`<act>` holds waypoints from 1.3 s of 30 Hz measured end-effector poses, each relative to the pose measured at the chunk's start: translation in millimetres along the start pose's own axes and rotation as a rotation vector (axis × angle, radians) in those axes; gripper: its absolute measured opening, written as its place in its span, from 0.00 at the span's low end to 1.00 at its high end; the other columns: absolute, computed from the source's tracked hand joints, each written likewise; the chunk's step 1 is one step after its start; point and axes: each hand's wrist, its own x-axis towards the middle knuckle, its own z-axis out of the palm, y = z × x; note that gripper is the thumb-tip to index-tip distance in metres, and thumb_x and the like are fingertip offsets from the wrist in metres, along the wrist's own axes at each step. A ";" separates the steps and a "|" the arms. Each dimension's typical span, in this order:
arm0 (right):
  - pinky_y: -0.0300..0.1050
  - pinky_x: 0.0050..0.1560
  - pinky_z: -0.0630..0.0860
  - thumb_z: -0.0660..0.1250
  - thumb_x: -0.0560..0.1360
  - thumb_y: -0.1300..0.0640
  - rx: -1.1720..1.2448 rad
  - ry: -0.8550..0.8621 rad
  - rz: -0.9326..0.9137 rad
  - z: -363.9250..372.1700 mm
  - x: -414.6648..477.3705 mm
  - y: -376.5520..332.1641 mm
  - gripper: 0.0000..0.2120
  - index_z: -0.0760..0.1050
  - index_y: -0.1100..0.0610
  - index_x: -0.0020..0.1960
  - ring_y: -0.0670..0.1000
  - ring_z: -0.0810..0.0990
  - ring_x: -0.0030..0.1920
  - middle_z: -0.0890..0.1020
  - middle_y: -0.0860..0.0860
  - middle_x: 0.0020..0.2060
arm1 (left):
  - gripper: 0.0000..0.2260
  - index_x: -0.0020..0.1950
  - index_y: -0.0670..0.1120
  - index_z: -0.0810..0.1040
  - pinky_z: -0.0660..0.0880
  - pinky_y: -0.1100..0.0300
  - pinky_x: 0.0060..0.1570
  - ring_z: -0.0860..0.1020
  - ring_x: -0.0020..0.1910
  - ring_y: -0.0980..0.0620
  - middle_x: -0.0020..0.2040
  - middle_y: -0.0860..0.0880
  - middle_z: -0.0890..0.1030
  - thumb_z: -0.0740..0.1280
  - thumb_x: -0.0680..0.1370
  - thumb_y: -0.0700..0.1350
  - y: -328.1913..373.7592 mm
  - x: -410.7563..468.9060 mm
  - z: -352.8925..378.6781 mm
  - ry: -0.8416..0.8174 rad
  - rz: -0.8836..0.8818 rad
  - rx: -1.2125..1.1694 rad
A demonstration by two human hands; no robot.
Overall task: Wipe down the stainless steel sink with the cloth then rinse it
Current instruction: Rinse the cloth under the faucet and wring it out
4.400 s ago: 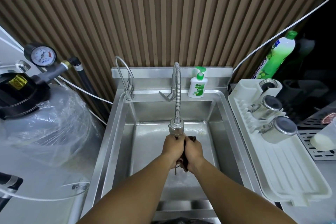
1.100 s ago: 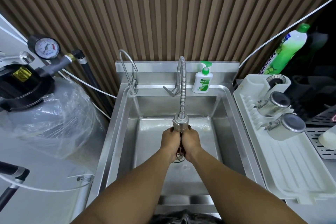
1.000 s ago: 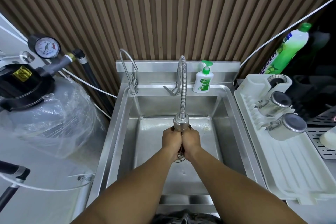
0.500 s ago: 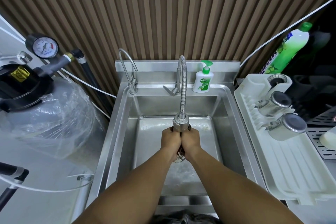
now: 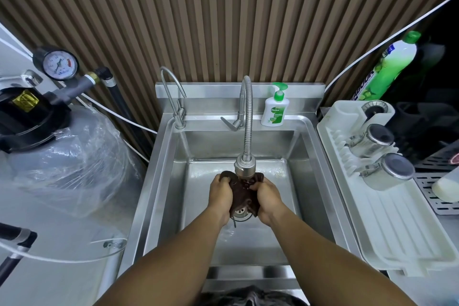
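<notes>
Both my hands are over the middle of the stainless steel sink [image 5: 171, 181], right under the spray head of the flexible faucet [image 5: 245, 165]. A dark brown wet cloth [image 5: 242, 195] is stretched between them. My left hand [image 5: 220, 194] grips its left side and my right hand [image 5: 268, 196] grips its right side, fingers curled into the fabric. The cloth hangs down over the drain [image 5: 240, 213], partly hiding it. Water lies on the sink floor below my wrists.
A slim second tap [image 5: 173, 97] stands at the sink's back left, a Dettol soap pump [image 5: 275, 109] at the back right. A white drying rack [image 5: 397, 218] with two steel cups is on the right; a plastic-wrapped tank [image 5: 62, 151] with a pressure gauge on the left.
My hands were pressed together around the bunched cloth under the spray head; they have now drawn apart, spreading the cloth open between them.
</notes>
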 end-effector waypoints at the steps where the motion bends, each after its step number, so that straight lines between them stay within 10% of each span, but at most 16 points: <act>1: 0.50 0.41 0.82 0.55 0.75 0.70 0.014 -0.006 0.008 2.7 -1.8 0.5 0.16 0.79 0.61 0.54 0.60 0.83 0.44 0.85 0.62 0.46 | 0.09 0.53 0.43 0.77 0.81 0.44 0.47 0.82 0.46 0.40 0.51 0.36 0.83 0.58 0.81 0.41 0.3 -2.6 2.9 -0.001 0.000 -0.013; 14: 0.46 0.39 0.80 0.56 0.84 0.44 -0.030 -0.027 -0.011 15.3 4.2 -5.3 0.22 0.80 0.60 0.49 0.56 0.86 0.42 0.86 0.58 0.40 | 0.11 0.53 0.42 0.81 0.83 0.43 0.46 0.86 0.46 0.40 0.47 0.40 0.86 0.66 0.79 0.48 5.0 1.8 18.0 -0.126 -0.063 0.018; 22: 0.44 0.32 0.79 0.66 0.77 0.59 -0.075 0.004 -0.057 19.8 3.1 -8.0 0.10 0.77 0.65 0.54 0.55 0.83 0.36 0.84 0.61 0.41 | 0.07 0.49 0.39 0.80 0.83 0.51 0.40 0.85 0.44 0.42 0.43 0.41 0.86 0.68 0.79 0.43 6.5 9.1 16.8 -0.028 0.030 0.044; 30: 0.46 0.35 0.77 0.62 0.80 0.43 -0.013 0.060 -0.053 25.2 6.7 -4.7 0.17 0.78 0.54 0.42 0.54 0.81 0.34 0.83 0.54 0.34 | 0.10 0.49 0.45 0.82 0.83 0.48 0.47 0.85 0.44 0.45 0.42 0.46 0.86 0.72 0.75 0.52 3.0 8.4 26.3 -0.081 0.042 0.052; 39: 0.51 0.40 0.70 0.66 0.70 0.50 -0.076 0.076 -0.074 31.4 6.3 -5.0 0.11 0.74 0.51 0.30 0.55 0.73 0.35 0.75 0.53 0.29 | 0.07 0.37 0.42 0.78 0.75 0.56 0.37 0.77 0.34 0.46 0.32 0.46 0.81 0.69 0.74 0.42 1.1 7.5 30.8 0.017 0.065 0.129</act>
